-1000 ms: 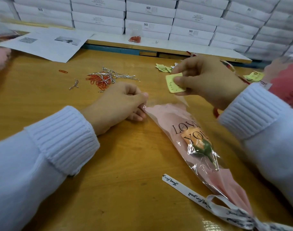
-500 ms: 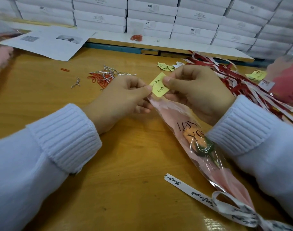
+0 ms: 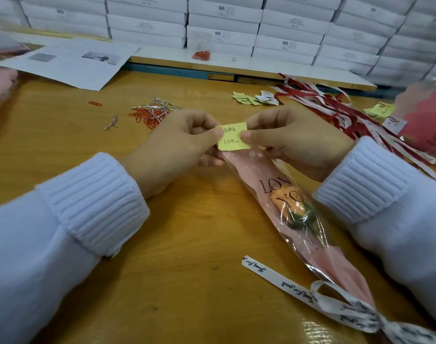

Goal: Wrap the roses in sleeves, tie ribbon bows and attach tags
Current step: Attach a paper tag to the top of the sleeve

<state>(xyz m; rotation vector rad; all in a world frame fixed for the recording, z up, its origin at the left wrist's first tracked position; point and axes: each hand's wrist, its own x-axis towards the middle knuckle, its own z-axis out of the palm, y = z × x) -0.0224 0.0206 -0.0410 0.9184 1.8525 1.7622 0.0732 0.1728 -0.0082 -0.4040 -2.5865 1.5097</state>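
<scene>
Lying nearest, below the grip: white printed ribbon [image 3: 296, 291], tied in a bow round the narrow end of the sleeve [image 3: 256, 170]. Orange rose [image 3: 295, 211] is enclosed in the sleeve, between bow and grip. At the sleeve's open top, yellow tag [image 3: 233, 136] is pinched at its left edge by the left hand [image 3: 177, 147] and at its right edge by the right hand [image 3: 296, 142]. Beyond the grip: paper clips [image 3: 147, 117] to the left, spare tags [image 3: 254, 98] behind, red and white ribbons [image 3: 323, 100] to the right.

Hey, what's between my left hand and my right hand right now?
In the head view, a yellow tag with handwriting, pinched on one side by the left hand and on the other by the right hand, at the end of the sleeve.
</scene>
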